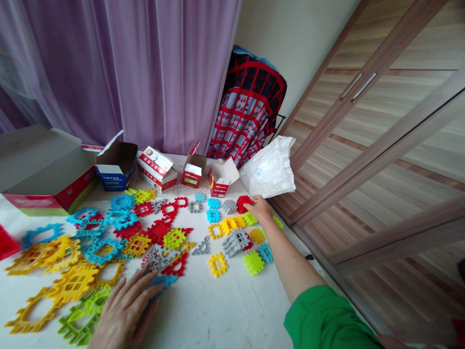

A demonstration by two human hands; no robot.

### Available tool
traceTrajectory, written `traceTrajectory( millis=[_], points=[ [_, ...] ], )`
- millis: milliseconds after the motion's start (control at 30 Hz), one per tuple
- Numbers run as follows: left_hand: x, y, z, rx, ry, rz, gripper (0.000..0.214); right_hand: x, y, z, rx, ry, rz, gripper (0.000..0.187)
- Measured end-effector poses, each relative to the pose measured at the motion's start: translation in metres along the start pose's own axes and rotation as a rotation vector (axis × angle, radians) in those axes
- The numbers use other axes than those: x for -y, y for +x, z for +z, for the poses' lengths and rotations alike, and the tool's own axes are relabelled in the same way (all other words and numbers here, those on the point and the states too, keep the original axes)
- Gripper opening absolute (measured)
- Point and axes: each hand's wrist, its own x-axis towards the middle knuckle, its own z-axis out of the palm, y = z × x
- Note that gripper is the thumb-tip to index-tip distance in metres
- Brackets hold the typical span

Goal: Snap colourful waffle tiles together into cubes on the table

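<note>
My right hand [260, 209] reaches far across the white table [218, 310], fingers closed round a red interlocking block [242, 202] near the far edge. My left hand [125, 310] lies flat and open near the front, fingers spread, touching a blue piece [164, 282] and next to a green frame piece [83, 317]. Many plastic waffle-style blocks in yellow, blue, red, green and grey are scattered between the hands, among them a grey stack [236, 241] and a yellow square [218, 264].
Open cardboard boxes stand along the table's back: a large one [43, 179] at left, a blue one [116, 169], and small red-white ones [157, 169]. A white plastic bag [271, 167] lies at the far right corner. A wooden wardrobe [381, 145] lines the right side; purple curtains hang behind.
</note>
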Motion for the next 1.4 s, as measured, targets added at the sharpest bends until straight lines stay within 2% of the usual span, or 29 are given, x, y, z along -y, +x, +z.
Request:
traceTrajectory(
  millis=[200, 633, 1100, 1400],
  points=[
    [-0.0006, 0.002, -0.0016, -0.018, -0.017, 0.005, 0.027, 0.0035, -0.0014, -0.0026, 0.001, -0.053, -0.017, 0.045],
    [0.0, 0.0, -0.0009, 0.021, -0.022, -0.024, 0.029, 0.006, 0.0023, -0.0003, -0.038, -0.023, 0.017, 0.046],
    [0.0, 0.002, -0.0031, 0.017, -0.028, -0.016, 0.028, 0.0105, 0.0022, -0.0035, 0.002, -0.037, 0.026, 0.048],
    [0.0001, -0.0018, -0.0001, 0.029, -0.03, -0.024, 0.028, 0.0091, 0.0033, -0.0049, -0.015, -0.019, 0.024, 0.045]
  ],
)
